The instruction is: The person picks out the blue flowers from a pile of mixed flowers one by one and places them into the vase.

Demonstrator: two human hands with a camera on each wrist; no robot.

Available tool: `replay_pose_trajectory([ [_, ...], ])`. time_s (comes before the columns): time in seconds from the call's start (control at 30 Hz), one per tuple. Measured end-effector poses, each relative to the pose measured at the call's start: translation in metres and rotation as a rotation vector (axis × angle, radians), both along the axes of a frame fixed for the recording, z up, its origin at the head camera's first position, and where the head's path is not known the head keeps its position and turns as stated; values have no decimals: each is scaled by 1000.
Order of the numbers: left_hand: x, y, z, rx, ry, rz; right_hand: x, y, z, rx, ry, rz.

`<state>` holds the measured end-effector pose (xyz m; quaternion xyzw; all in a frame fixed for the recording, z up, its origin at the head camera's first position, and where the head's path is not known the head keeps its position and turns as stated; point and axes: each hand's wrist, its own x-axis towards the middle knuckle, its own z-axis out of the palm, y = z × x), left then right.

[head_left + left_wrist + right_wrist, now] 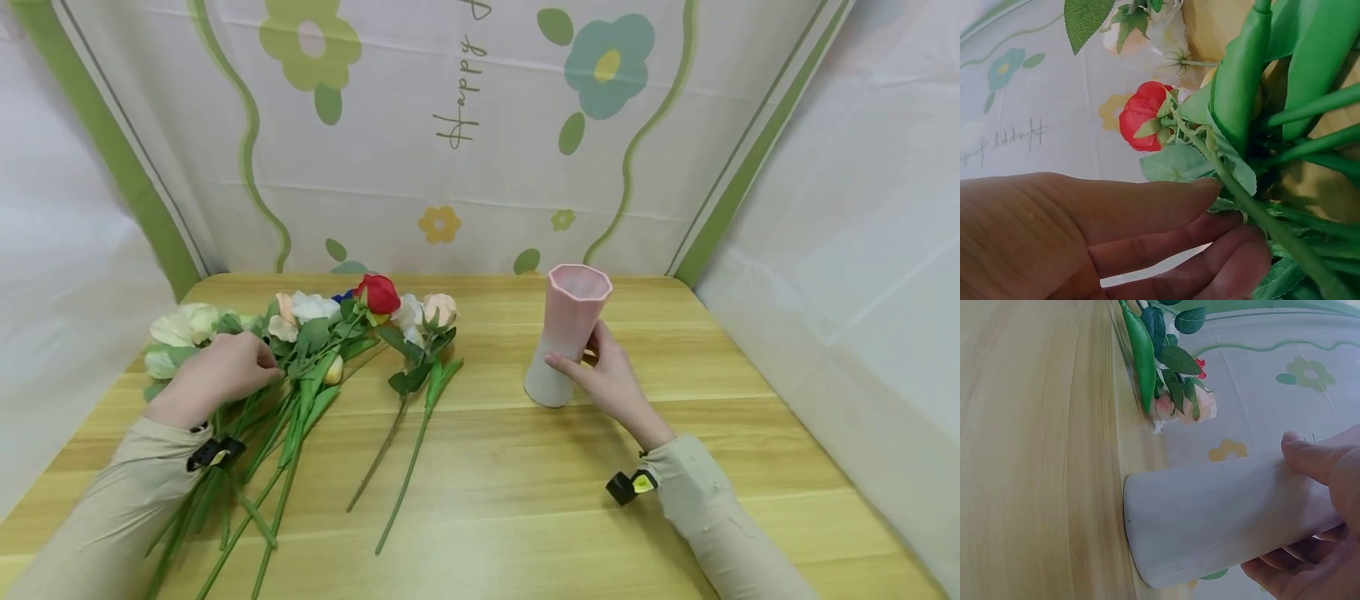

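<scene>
While we are gripping the pink-and-white flared vase (566,323) in our right hand (611,379), thumb on one side and fingers curled round the other, its base is resting on the wood-grain table (510,500). Our left hand (219,372) is hovering over green-stemmed artificial flowers (313,335), thumb and fingers bent close together beside a leafy stem (1279,234); we cannot tell whether they are pinching it. A round red bloom (378,295) is lying to that hand's right.

A hand could pass between peach rose (440,310) and vase (564,329) — piled flowers (313,333) block the left.
</scene>
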<state>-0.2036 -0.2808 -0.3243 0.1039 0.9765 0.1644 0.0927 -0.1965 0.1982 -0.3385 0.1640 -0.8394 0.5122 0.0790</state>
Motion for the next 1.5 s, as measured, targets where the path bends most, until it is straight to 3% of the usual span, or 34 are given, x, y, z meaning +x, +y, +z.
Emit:
replay_pose_trajectory([
  [0.3,-1,4,-4,15,-14,-9,-2,0,-3,9,-3,-4],
  [0.53,-1,8,-5,20,-23,-15,-21,12,-28,-9,2,-12],
  [0.67,-1,8,-6,15,-17,-14,-23,14,-33,-14,24,-8],
  [1.5,4,11,-9,17,28,-25,-21,14,-32,-11,17,-9],
])
